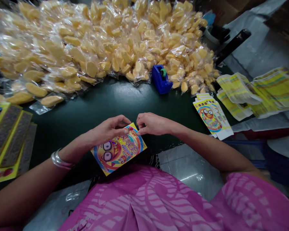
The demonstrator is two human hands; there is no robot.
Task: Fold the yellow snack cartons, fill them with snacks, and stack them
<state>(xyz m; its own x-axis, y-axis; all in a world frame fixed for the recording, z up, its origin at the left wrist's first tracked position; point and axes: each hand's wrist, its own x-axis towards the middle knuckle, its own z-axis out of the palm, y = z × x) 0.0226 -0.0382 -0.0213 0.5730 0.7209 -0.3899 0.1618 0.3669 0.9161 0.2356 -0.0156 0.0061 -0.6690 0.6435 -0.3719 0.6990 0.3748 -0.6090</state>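
The printed box (119,150) is in your left hand, at the near edge of the dark green tabletop (98,101), just in front of your pink shirt (144,199). Along the far side, a wide heap of bagged yellow pieces (106,48) bounds your room; between it and your hands you have a bare strip. Folded yellow cartons (272,89) close off the right side, a row of yellow-edged boxes (11,138) the left. Flat printed cartons (210,118) lie near the right edge, and a blue tape dispenser (161,81) stands against the heap.

Your left hand (110,128) comes in from the left, a silver bangle (59,159) on its wrist, its grip clamped on the box with the thumb over the printed face. Your right hand (155,123) is curled at the far corner, thumb and fingers close together; you cannot tell whether its grip pinches the cardboard.

The box lies slanted, face up, yellow along its borders, with a round cartoon face in big glasses, a wide mouth and blue and orange bands.
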